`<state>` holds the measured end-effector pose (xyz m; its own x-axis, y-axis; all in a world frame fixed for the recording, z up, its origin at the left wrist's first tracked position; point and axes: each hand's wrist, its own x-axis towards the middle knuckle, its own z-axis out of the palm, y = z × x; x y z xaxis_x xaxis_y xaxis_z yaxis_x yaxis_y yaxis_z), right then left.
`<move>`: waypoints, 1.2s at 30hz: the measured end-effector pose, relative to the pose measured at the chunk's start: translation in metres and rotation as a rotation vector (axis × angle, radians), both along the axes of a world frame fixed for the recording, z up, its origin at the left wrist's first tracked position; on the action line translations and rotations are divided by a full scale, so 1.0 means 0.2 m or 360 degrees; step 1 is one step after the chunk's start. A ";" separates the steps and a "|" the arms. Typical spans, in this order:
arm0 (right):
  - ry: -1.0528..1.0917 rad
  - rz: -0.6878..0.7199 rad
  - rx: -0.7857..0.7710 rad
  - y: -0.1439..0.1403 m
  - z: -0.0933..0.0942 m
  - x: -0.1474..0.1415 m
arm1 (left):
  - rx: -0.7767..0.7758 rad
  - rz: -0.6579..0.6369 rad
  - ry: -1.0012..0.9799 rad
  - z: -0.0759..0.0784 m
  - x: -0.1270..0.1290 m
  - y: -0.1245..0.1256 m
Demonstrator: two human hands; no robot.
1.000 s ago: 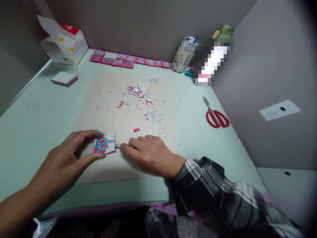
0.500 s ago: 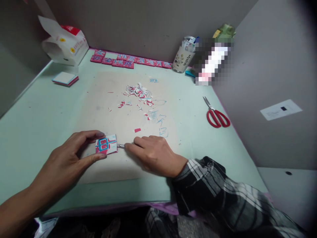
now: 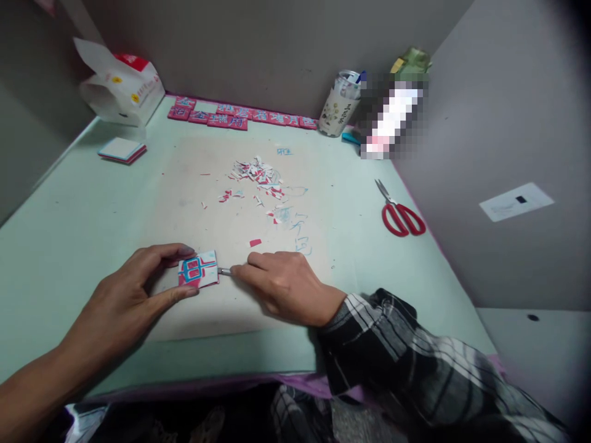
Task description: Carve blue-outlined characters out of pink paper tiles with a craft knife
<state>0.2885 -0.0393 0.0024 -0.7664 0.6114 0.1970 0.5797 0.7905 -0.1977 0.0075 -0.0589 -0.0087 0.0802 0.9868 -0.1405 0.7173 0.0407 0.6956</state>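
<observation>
A small square card (image 3: 207, 264) in red and white, with a blue character drawn on it, lies low over the brown paper. My left hand (image 3: 148, 283) grips it by its far and near edges between fingers and thumb. From the other side, my right hand (image 3: 281, 283) is closed around a thin metal craft knife (image 3: 225, 271); its front end meets the card's right edge, and the blade is hard to make out. Just beyond my right hand is a loose red scrap (image 3: 255, 243). A heap of red and white trimmings (image 3: 258, 171) lies farther back.
Red-handled scissors (image 3: 401, 212) rest at the right. Along the back wall run several red character tiles (image 3: 237, 117), with a can of pens (image 3: 340, 103) beside them. A stack of white-topped cards (image 3: 122, 149) and a paper bag (image 3: 122, 86) stand at the left.
The whole view has shifted slightly. Both hands, the card and the knife keep nearly the same positions.
</observation>
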 end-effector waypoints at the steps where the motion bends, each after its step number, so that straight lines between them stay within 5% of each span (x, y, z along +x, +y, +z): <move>1: 0.0009 -0.0003 -0.0011 0.00 0.00 0.00 | 0.0010 0.0004 0.0012 -0.01 0.00 0.00; 36: 0.0260 -0.0048 -0.0158 0.01 -0.01 0.01 | -0.0002 -0.0012 -0.0025 0.01 0.02 0.01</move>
